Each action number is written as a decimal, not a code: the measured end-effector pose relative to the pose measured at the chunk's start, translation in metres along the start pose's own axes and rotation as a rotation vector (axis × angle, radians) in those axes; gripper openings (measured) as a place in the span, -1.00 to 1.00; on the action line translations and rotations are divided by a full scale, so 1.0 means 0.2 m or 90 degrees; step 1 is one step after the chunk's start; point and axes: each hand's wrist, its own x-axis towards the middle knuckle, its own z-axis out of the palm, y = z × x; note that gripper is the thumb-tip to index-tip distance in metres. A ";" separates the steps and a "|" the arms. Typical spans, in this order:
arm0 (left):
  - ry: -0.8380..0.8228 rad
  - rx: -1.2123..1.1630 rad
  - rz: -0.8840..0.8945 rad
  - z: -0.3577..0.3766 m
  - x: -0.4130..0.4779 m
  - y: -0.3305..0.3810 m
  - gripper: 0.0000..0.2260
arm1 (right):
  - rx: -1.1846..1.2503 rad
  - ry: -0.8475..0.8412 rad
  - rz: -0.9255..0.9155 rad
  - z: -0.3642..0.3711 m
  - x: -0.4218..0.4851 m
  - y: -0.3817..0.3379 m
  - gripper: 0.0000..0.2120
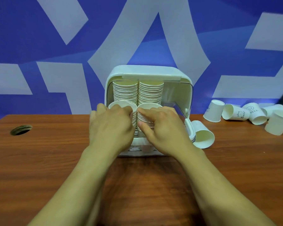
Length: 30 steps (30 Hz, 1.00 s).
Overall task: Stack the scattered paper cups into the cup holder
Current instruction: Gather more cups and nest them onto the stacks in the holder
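The cup holder point(178, 95), a white plastic housing with rounded corners, stands at the centre of the wooden table point(55, 160) with its open side facing the camera. Inside it, two columns of nested paper cups run side by side and touch along their length: the left stack point(125, 92) and the right stack point(151, 92). The open mouths of the nearest cups face the camera. The left hand point(111, 126) grips the near end of the left stack, with its fingers curled over the rim and side of the front cup. The right hand point(163, 128) grips the near end of the right stack: its fingers curl over the top of the cups and its thumb presses against the stack's inner side. The two hands lie close together, knuckles nearly meeting between the stacks. One loose cup point(203, 136) lies on its side just beside the holder's right edge, mouth toward the camera. A group of scattered cups point(235, 114), some printed with small drawings and lettering, lies farther right on the table, tipped over and resting against one another. A round hole point(21, 129) is cut in the tabletop at far left. A blue wall point(39, 46) with pale angular shapes stands behind the table.
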 end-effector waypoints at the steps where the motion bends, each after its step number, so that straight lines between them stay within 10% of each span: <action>1: -0.023 0.029 0.006 0.00 0.00 0.00 -0.79 | 0.001 0.004 0.001 0.00 0.00 0.00 -0.65; 11: -0.110 0.068 -0.026 -0.01 -0.01 0.02 -0.84 | -0.006 0.017 0.000 0.02 -0.01 0.01 -0.63; 24: 0.034 -0.093 0.019 -0.09 -0.07 0.21 -0.70 | 0.039 0.177 -0.012 -0.29 -0.26 0.12 -0.67; 30: -0.040 -0.207 0.160 -0.02 -0.24 0.46 -0.75 | -0.084 0.217 0.178 -0.54 -0.71 0.60 -0.74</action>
